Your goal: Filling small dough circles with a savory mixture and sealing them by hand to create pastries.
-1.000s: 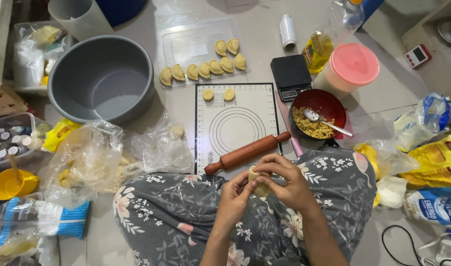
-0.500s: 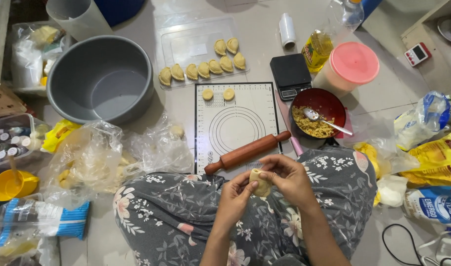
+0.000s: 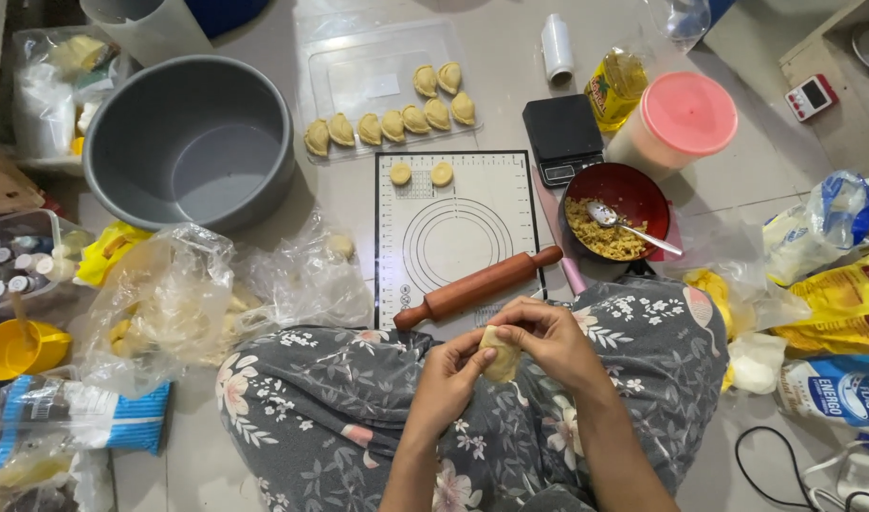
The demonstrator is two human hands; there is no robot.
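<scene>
Both hands, the left hand (image 3: 450, 372) and the right hand (image 3: 548, 338), pinched a folded dough pastry (image 3: 500, 354) over the lap, sealing its edge; the rolling pin (image 3: 479, 286) lay just ahead on the mat (image 3: 458, 190).

Eight folded pastries (image 3: 396, 123), two dough discs (image 3: 421, 174), one rolling pin (image 3: 479, 288), perhaps more hidden.

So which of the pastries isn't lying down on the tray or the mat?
The folded pastry pinched between the left hand and right hand over the lap; all others rest on the clear tray or mat.
</scene>
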